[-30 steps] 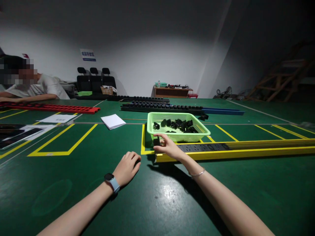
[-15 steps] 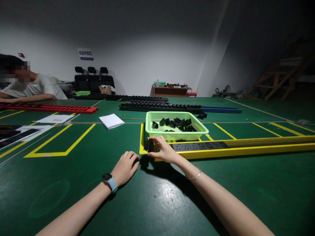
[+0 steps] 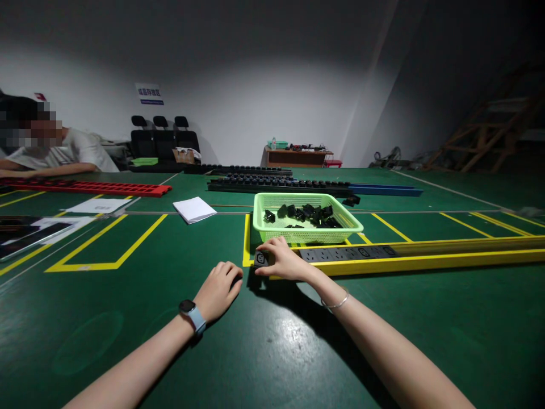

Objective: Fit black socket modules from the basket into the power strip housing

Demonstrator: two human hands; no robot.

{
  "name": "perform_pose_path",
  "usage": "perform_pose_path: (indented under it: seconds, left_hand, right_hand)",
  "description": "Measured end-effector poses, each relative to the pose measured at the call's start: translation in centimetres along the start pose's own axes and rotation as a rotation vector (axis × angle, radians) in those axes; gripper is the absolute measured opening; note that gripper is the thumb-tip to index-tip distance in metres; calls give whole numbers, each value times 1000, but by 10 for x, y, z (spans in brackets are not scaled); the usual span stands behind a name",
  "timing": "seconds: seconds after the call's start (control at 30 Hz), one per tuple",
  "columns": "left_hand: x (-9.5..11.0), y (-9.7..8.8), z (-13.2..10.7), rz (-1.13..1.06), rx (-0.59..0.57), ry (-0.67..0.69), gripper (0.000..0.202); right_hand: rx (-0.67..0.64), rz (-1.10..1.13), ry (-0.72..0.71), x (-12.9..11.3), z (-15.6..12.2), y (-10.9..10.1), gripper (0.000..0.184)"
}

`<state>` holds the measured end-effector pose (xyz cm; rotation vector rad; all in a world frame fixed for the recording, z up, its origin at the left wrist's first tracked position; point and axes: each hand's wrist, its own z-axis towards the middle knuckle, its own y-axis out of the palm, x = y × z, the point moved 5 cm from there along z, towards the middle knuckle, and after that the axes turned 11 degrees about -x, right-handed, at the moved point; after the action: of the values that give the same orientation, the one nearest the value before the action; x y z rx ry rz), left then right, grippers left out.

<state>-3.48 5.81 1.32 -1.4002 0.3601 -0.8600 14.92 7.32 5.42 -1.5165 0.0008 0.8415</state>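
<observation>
My right hand (image 3: 281, 260) pinches a black socket module (image 3: 261, 259) between thumb and fingers, its outlet face turned up towards me. It is at the left end of a yellow channel (image 3: 383, 263), where a row of black sockets (image 3: 340, 253) sits in the channel. Whether the held module touches the channel is hidden. My left hand (image 3: 218, 289), with a watch (image 3: 187, 308) on its wrist, rests on the green table, loosely curled with thumb and fingers a little apart. Nothing shows in it. Behind my right hand stands a light green basket (image 3: 307, 233) with several black modules (image 3: 315, 215).
A white paper booklet (image 3: 195, 209) lies left of the basket. Black strips (image 3: 276, 185), a blue channel (image 3: 385, 190) and a red channel (image 3: 97, 187) lie further back. At the far left a person (image 3: 80, 150) leans on the table.
My right hand has tilted the socket module so its outlet face now shows, and lowered it slightly. My left hand has stayed about in place.
</observation>
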Motion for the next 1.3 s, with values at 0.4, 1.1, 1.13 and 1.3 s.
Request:
perform_pose_path:
  seconds: [0.4,1.1,1.13,1.3]
  left_hand:
    - [0,-1,0,-10,-14,-7,14]
    - [-1,1,1,-10,0,5,14]
    - [-1,1,1,-11,1,6,14]
    - [-1,1,0,-5,-4,5,15]
  right_hand:
    - [14,2,-10,2,0,2,62]
    - [-46,-48,-39,5,3,7,70]
    - [-49,-45,-37,5,3,7,71]
    - [-62,-41,-24,6,3,7,70]
